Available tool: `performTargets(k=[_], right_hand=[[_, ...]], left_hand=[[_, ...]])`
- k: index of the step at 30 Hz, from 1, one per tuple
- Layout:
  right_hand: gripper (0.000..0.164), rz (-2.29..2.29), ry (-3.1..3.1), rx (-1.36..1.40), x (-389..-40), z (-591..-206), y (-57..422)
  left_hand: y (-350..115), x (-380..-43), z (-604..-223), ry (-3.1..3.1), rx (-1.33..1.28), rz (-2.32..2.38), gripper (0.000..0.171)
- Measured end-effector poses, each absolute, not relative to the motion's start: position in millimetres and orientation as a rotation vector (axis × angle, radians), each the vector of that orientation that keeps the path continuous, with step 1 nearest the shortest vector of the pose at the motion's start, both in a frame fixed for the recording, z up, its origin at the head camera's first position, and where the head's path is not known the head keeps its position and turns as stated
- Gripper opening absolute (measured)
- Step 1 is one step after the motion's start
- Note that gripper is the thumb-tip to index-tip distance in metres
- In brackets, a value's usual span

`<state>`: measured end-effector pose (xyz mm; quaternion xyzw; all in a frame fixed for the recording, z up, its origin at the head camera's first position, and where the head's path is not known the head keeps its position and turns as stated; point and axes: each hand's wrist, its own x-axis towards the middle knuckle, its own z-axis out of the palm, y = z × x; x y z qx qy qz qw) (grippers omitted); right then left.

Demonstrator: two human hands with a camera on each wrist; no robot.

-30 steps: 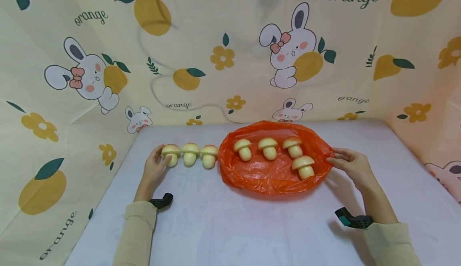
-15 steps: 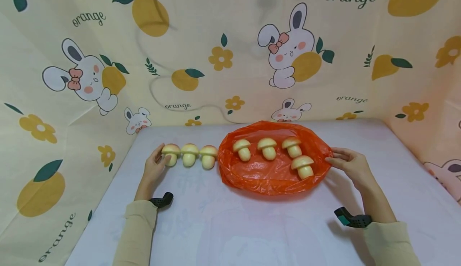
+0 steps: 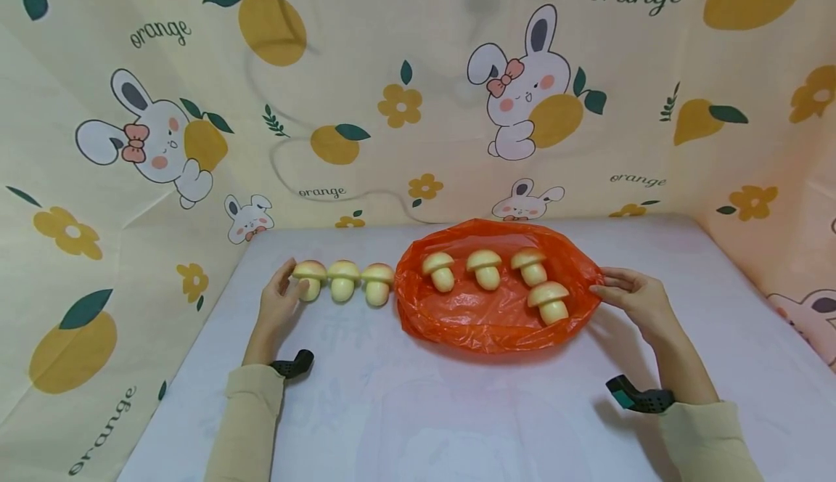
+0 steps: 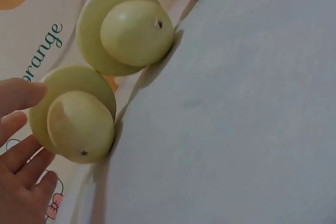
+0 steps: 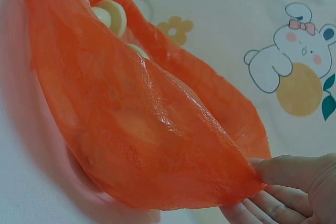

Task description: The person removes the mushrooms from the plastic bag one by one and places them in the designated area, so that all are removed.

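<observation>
Three pale yellow-green toy mushrooms stand in a row on the table, left of an orange plastic bag (image 3: 466,315). My left hand (image 3: 277,304) is beside the leftmost mushroom (image 3: 310,271). In the left wrist view the thumb (image 4: 29,94) overlaps that mushroom's cap edge, and the other fingers extend loosely along its outer side; firm contact cannot be made out. At the bag's right end my right hand (image 3: 636,300) pinches its edge between thumb and fingers, holding the mouth wide. Several similar mushrooms, one of them a mushroom (image 3: 485,270) near the middle, lie inside the bag.
The middle mushroom (image 3: 343,280) and right-hand mushroom (image 3: 378,284) of the row sit close together, the latter next to the bag's left rim. A white table (image 3: 418,417) carries everything. Behind and at the sides hangs a printed cloth (image 3: 405,32) with rabbits and oranges.
The head view has shifted very slightly. Both hands, the bag and the mushrooms keep practically the same positions.
</observation>
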<state>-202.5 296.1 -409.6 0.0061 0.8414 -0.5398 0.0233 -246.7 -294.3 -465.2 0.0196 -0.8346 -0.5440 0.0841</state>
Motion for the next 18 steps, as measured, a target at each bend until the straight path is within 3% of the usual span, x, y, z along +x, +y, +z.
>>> performTargets(k=[18], right_hand=[[0.062, -1.680, 2.611, 0.006, -202, -408, 295]], left_hand=[[-256, -241, -441, -2.229, -0.049, -1.692, 0.055]])
